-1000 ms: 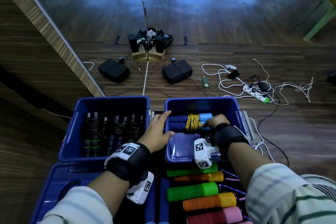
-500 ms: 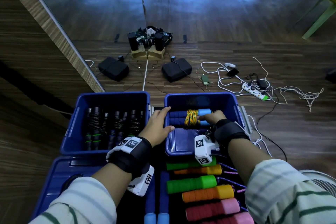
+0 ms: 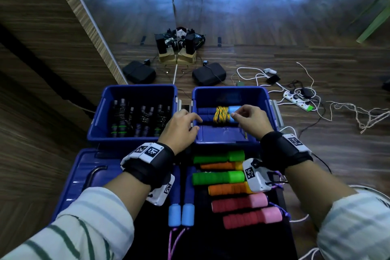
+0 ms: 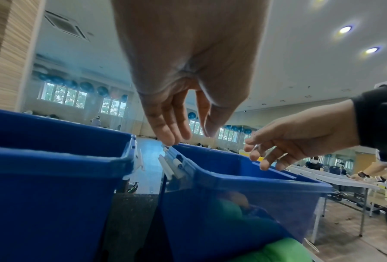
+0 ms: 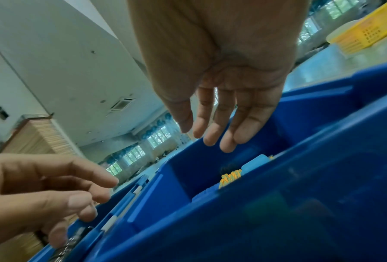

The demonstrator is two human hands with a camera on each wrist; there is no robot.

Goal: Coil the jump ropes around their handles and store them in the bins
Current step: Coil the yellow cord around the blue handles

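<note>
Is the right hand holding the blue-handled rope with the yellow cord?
No, the right hand hangs open with straight fingers above the right bin, while the coiled rope lies inside it untouched.

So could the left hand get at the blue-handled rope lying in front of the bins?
Probably yes: the left hand is empty above the bins, and the blue-handled rope lies uncovered just beside that forearm.

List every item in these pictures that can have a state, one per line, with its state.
Left bin: open, holds coiled black ropes.
Right bin: open, holds one coiled rope.
Blue-handled rope: coiled, lying in right bin.
Green handles: outside the bins.
Left hand: open, empty, over the gap between the bins.
Right hand: open, empty, above the right bin.
</note>
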